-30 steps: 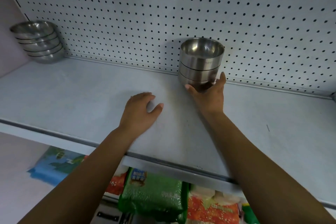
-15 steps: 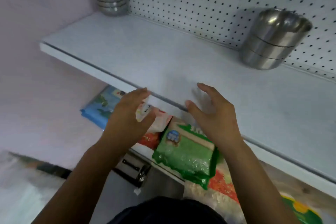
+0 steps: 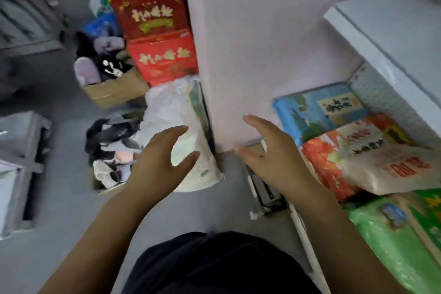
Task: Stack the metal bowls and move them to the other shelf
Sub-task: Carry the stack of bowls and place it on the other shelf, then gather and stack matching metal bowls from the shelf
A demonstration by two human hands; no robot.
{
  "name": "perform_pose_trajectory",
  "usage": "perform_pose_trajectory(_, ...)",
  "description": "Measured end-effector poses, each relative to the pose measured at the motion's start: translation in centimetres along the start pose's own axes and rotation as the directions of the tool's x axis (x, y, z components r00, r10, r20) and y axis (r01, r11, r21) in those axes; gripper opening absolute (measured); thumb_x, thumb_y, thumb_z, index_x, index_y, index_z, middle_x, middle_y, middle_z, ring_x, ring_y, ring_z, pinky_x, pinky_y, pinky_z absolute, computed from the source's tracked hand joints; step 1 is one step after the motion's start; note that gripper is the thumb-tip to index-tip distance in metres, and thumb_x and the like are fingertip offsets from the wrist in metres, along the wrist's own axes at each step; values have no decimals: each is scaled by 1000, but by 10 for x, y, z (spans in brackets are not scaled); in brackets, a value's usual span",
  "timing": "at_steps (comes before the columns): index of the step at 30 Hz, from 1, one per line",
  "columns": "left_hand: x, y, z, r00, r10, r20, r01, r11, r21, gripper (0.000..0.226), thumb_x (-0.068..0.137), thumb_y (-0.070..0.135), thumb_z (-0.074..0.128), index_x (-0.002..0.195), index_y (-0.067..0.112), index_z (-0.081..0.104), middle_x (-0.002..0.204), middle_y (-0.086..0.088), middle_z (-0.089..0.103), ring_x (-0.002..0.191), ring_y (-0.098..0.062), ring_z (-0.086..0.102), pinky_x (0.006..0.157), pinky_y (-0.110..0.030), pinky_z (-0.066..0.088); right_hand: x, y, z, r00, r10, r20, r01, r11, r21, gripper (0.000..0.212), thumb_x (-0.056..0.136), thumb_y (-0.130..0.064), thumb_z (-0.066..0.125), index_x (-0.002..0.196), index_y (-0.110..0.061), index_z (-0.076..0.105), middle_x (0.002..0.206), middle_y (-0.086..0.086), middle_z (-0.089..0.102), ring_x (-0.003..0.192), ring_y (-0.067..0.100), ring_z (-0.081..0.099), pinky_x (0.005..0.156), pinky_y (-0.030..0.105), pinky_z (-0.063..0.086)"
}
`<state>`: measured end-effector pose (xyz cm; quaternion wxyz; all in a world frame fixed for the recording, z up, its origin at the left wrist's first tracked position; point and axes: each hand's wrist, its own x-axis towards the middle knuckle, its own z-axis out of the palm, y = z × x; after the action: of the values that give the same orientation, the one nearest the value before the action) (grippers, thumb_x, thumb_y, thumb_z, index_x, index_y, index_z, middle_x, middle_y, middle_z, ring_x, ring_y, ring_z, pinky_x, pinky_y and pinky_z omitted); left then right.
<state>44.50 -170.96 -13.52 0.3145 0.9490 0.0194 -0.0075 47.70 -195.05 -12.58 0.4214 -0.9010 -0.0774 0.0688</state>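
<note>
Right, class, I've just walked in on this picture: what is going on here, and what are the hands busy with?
A person looks down beside a white shelf. The left hand and the right hand hang open in the air, fingers spread, holding nothing. No metal bowls are in view. Under the shelf lie a blue printed bag, a red-and-white bag and a green bag; stacked red cartons stand farther left.

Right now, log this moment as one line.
left hand: open, empty | right hand: open, empty | metal bowls: not in view | in view: bags, red boxes
</note>
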Motion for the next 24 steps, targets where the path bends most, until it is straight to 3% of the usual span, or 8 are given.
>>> perform_pose_trajectory(4, -24, -62, -49, 981, -163, -109, 165, 986, 9, 57, 89, 48, 68, 141, 30, 54, 141, 11, 59, 123, -17, 57, 104, -38, 49, 38, -49, 63, 974, -120, 190, 127, 992, -23, 65, 94, -37, 73, 152, -31, 45, 155, -16, 45, 138, 0, 40, 115, 20, 28)
perform_pose_trajectory(8, -60, -99, -76, 915, -326, -237, 337, 942, 6, 58, 87, 40, 75, 140, 23, 57, 133, 5, 63, 118, -18, 59, 96, -27, 42, 64, -87, 112, 910, -211, 358, 242, 969, -45, 66, 95, -37, 73, 153, -31, 43, 157, -14, 44, 144, 8, 40, 115, 22, 30)
perform_pose_trajectory(11, -85, -114, -84, 853, -441, -278, 453, 891, -24, 60, 88, 44, 72, 142, 27, 53, 136, 7, 61, 123, -16, 57, 97, -27, 41, 80, -107, 141, 844, -278, 460, 333, 942, -42, 67, 94, -39, 73, 153, -33, 42, 156, -17, 43, 144, 5, 37, 111, 17, 26)
perform_pose_trajectory(15, -102, -124, -84, 745, -572, -343, 578, 810, -95, 65, 89, 51, 67, 146, 27, 48, 146, 4, 55, 132, -19, 53, 105, -35, 43, 104, -130, 171, 713, -333, 618, 419, 908, 6, 69, 92, -40, 76, 151, -34, 43, 147, -25, 44, 140, 1, 36, 103, 9, 25)
perform_pose_trajectory(18, -100, -126, -84, 658, -652, -377, 655, 742, -140, 65, 91, 50, 66, 148, 27, 45, 149, 5, 52, 134, -18, 51, 106, -32, 42, 125, -144, 192, 578, -369, 728, 490, 870, 53, 71, 88, -45, 78, 150, -37, 43, 145, -25, 45, 137, 0, 37, 96, 1, 24)
perform_pose_trajectory(20, -96, -125, -85, 598, -692, -404, 687, 702, -186, 64, 90, 49, 67, 147, 27, 46, 148, 5, 53, 132, -18, 52, 105, -31, 42, 141, -155, 204, 493, -387, 779, 534, 842, 80, 74, 87, -50, 77, 150, -40, 41, 154, -22, 43, 140, 1, 39, 103, 12, 29)
perform_pose_trajectory(24, -91, -123, -85, 470, -759, -450, 725, 623, -294, 63, 91, 45, 70, 146, 25, 48, 147, 6, 53, 133, -17, 51, 108, -34, 42, 174, -178, 225, 353, -398, 847, 600, 791, 122, 75, 86, -53, 77, 150, -40, 42, 153, -19, 46, 139, 3, 43, 108, 24, 38)
